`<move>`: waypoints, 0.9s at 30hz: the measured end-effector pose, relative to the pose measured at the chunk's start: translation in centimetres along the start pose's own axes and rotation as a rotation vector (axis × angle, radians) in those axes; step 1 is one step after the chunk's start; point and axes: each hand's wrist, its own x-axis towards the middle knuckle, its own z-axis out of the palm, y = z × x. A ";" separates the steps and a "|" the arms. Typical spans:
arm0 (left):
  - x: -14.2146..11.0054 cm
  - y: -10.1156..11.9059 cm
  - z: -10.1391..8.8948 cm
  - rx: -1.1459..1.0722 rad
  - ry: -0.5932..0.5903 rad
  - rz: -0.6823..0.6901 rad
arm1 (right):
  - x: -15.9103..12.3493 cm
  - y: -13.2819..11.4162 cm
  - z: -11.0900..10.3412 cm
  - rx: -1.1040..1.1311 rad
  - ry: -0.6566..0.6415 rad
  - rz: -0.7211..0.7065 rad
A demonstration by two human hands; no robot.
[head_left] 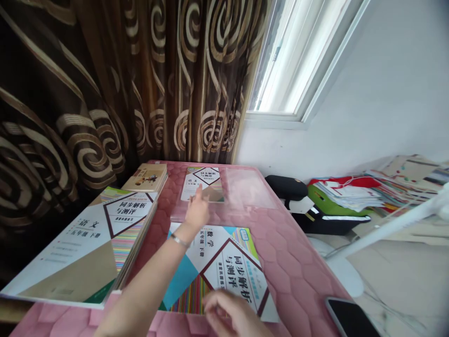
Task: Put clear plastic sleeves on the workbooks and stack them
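The workbook [224, 269] near the right hand [233, 312] reads "数学".

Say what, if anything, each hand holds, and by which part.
It cannot be told: the left hand is over the far white booklet, the right hand over the near edge of the blue and white workbook; neither shows a clear grip.

Patterned brown curtains [189, 70] hang beside a bright window [293, 56].
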 end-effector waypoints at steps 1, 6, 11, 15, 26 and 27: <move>-1.7 0.0 0.4 0.006 -0.010 -0.006 | 1.0 -0.2 -1.4 -0.099 0.061 -0.014; -9.2 -1.7 1.9 0.057 -0.142 -0.115 | 5.8 2.5 -7.7 -0.518 0.277 0.095; -12.0 -5.0 2.7 0.041 -0.164 -0.151 | 7.6 9.1 -9.8 -0.641 0.573 0.179; -12.5 -6.3 3.5 -0.028 -0.072 -0.161 | 7.8 13.1 -10.7 -0.549 0.777 0.226; -12.9 -7.0 4.6 -0.065 0.044 -0.242 | 7.8 13.5 -10.3 -0.345 0.715 0.190; -12.8 -7.1 4.6 -0.081 0.049 -0.238 | 7.8 13.4 -10.3 -0.337 0.719 0.199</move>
